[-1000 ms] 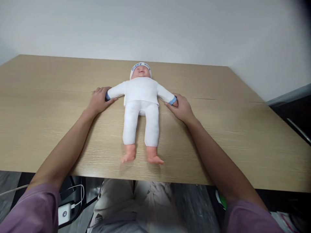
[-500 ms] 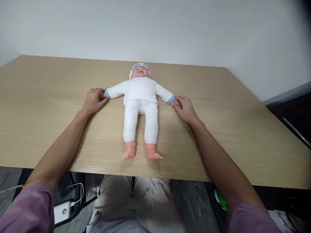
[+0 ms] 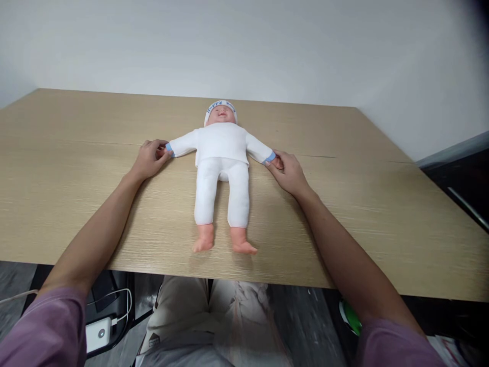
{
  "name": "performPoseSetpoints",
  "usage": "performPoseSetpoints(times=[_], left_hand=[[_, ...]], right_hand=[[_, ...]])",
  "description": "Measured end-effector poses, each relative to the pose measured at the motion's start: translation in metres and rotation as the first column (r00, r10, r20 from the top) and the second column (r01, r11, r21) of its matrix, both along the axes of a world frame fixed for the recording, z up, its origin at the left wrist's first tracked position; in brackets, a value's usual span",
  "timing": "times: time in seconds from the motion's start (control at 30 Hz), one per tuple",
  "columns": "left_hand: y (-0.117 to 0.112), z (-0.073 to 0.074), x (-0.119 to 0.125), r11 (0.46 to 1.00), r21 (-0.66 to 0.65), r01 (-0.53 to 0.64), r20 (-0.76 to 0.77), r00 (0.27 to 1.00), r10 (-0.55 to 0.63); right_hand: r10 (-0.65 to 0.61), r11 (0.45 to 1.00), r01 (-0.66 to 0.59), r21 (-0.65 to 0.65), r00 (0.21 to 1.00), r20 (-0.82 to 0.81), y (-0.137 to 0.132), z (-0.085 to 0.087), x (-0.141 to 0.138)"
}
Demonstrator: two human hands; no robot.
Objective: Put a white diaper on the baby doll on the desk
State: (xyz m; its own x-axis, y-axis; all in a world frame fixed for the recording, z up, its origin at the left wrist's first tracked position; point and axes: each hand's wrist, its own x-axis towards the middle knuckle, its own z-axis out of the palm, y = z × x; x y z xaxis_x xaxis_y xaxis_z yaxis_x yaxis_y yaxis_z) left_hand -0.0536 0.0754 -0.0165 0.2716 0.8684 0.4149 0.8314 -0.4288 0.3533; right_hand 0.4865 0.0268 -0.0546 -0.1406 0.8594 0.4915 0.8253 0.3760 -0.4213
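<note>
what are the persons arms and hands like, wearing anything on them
The left hand and right hand are bare, with no gloves. No ring, watch or bracelet shows on the fingers or wrists in view. Both forearms are uncovered up past the elbows. The left sleeve and right sleeve are short, plain mauve-purple fabric with no print visible.

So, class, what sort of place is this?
Probably an office or study room: a wooden desk against a bare white wall, and a white charger with its cable under the desk.
</note>
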Motion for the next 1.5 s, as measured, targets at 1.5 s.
performPoseSetpoints(times=[1.5], left_hand=[[-0.071,0.015,0.033,0.991,0.128,-0.023,0.251,0.968,-0.01]], right_hand=[[-0.202,0.978,0.206,0.034,0.973,-0.108,-0.052,0.023,-0.041]])
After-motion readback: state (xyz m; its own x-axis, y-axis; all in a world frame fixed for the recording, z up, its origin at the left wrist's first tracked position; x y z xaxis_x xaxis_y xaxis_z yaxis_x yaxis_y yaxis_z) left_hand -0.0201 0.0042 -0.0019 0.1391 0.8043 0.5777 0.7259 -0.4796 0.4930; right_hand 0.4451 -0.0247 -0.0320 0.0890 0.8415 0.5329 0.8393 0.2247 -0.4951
